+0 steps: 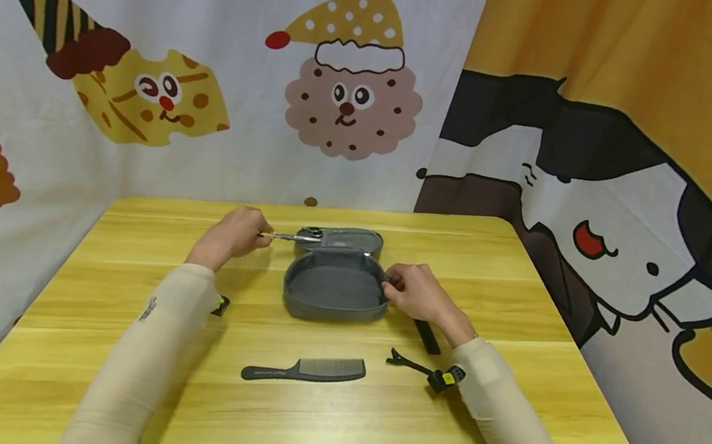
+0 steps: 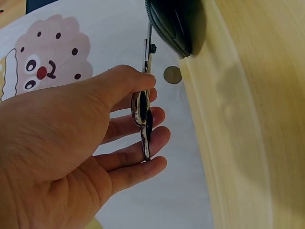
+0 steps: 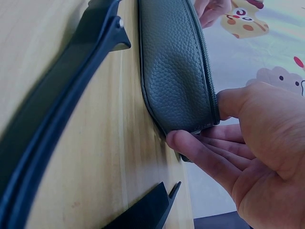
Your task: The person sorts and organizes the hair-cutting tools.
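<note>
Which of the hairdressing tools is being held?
The silver scissors, pinched by the left hand; the dark comb and black clips lie on the table.

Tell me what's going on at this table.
A person is working over an open grey zip case on a wood-grain table. Their left hand holds a pair of metal scissors by the handle end, with the blade end at the case's far half; how far in it sits is hard to tell. Their right hand grips the case's right side. The near half looks empty. A dark comb lies in front of the case, and a black clip lies by the right wrist.
</note>
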Motion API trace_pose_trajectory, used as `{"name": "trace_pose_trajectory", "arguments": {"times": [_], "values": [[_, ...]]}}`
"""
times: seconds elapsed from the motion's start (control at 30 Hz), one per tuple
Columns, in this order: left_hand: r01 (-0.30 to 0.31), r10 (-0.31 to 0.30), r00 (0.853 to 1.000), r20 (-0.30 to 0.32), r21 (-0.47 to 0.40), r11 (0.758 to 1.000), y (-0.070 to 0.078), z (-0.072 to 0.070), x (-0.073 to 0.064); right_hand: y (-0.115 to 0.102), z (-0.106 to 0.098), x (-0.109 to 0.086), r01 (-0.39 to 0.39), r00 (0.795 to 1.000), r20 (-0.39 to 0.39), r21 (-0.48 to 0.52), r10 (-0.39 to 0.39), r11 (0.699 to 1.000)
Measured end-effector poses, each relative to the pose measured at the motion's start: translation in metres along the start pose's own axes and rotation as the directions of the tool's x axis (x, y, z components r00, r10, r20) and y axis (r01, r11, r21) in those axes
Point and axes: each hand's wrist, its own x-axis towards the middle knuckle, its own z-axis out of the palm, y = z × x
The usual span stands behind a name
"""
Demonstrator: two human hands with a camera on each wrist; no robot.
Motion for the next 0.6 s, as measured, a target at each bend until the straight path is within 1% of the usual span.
{"name": "trace_pose_trajectory", "arguments": {"times": [0.1, 0.23, 0.5, 0.6], "values": [[-0.01, 0.01, 1.0, 0.012, -0.008, 1.0, 0.001, 0.002, 0.003, 0.001, 0.0, 0.0, 0.004, 1.0, -0.006, -0.001, -0.004, 1.0], [-0.022, 0.022, 1.0, 0.012, -0.007, 1.0, 0.003, 0.003, 0.007, 0.001, 0.0, 0.001, 0.015, 1.0, -0.012, -0.006, -0.015, 1.0], [-0.021, 0.021, 0.999, 0.028, -0.03, 0.999, 0.011, 0.008, 0.019, 0.001, -0.001, 0.001, 0.014, 1.0, 0.002, -0.002, -0.014, 1.0], [-0.024, 0.025, 0.999, 0.024, -0.038, 0.999, 0.012, 0.01, 0.021, 0.001, -0.001, 0.001, 0.012, 1.0, 0.006, -0.009, -0.012, 1.0]]}}
